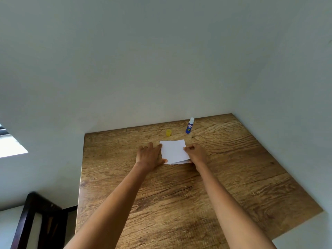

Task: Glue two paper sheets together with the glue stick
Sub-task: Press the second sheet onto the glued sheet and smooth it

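Two small white paper sheets [173, 151] lie stacked on the wooden table [179, 194], the lower one showing at the near edge. My left hand [150, 156] rests flat beside their left edge, with fingertips and thumb touching the paper. My right hand [195, 153] is curled, pinching the right edge of the sheets. A blue glue stick [189, 125] stands upright beyond the paper with its white glue exposed. Its yellow cap [168, 132] sits apart, to the left of it.
The table stands in a corner, with white walls [161, 69] behind it and to its right. A dark wooden chair [37, 223] is at the lower left, off the table's left edge.
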`<state>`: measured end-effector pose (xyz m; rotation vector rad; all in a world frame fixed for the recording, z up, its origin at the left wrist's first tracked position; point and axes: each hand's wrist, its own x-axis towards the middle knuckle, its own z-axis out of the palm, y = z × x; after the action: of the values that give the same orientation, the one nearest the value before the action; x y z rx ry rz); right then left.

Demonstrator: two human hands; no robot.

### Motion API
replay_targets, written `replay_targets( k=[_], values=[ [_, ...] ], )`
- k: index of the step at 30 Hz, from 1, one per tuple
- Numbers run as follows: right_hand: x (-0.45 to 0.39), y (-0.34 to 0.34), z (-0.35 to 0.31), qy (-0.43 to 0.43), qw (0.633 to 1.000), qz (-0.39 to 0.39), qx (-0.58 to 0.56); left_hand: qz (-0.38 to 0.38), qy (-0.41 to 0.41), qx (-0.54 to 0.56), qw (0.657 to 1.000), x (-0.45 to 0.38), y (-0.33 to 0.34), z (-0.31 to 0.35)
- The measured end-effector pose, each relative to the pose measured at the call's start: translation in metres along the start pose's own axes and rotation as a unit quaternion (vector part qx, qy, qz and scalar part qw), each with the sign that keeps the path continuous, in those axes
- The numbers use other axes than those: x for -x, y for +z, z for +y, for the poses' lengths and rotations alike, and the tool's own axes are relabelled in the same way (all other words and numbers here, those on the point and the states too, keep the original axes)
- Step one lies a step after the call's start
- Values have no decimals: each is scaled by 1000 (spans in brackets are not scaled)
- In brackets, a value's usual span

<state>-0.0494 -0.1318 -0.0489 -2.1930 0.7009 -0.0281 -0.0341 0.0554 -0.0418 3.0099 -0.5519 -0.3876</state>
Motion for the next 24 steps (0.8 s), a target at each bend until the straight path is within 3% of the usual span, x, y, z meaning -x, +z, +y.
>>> replay_targets(
  k=[8, 11, 17, 21, 24],
  values=[
    [-2, -1, 1, 4, 1000, 7, 30, 11, 0, 6, 1000, 0, 3, -1],
    [-1, -6, 3, 35, 996, -42, -75, 18, -3, 12, 1000, 0, 4, 0],
    [3, -23, 0, 112, 939, -159, -284, 26, -10, 35, 999, 3, 4, 2],
    [3, -23, 1, 134, 929, -147, -311, 28, -18, 80, 996, 5, 3, 4],
    [2, -19, 2, 140, 931, -132, -311, 93, 7, 152, 984, 10, 6, 7]
  ],
)
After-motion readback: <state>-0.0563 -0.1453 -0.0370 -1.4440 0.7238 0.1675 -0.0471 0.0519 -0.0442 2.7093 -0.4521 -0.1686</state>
